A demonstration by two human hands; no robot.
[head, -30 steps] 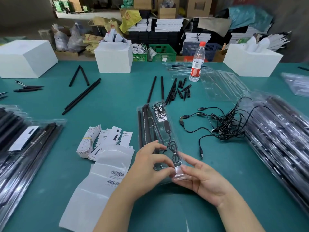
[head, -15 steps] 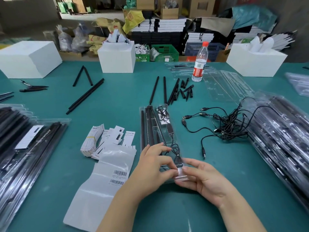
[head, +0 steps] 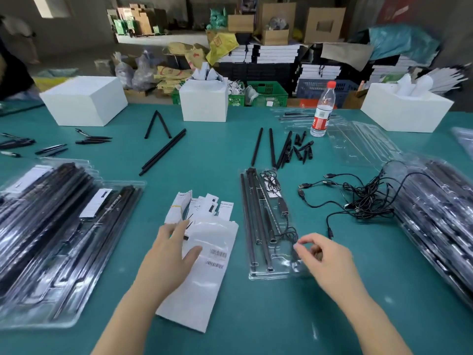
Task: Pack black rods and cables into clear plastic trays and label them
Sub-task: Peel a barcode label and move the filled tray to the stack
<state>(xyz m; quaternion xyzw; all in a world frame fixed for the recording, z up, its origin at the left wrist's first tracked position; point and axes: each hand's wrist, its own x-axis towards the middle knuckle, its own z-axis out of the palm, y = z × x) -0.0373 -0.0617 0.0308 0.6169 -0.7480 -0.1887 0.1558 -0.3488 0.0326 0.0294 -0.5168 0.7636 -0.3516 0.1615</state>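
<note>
Beside the filled clear tray, open left hand on the label sheet should peel one sticker cleanly, loosely curled right hand steadying the tray, holding nothing

On the teal table a clear tray lay at centre, holding black rods and a coiled cable. The right hand, fingers curled, hovered at the tray's 4 o'clock corner; whether it touched was unclear. The left hand lay spread on a white sheet at the tray's 9 o'clock, fingertips reaching the labels. Loose cables sprawled at 3 o'clock, a bottle stood at 1 o'clock
</note>
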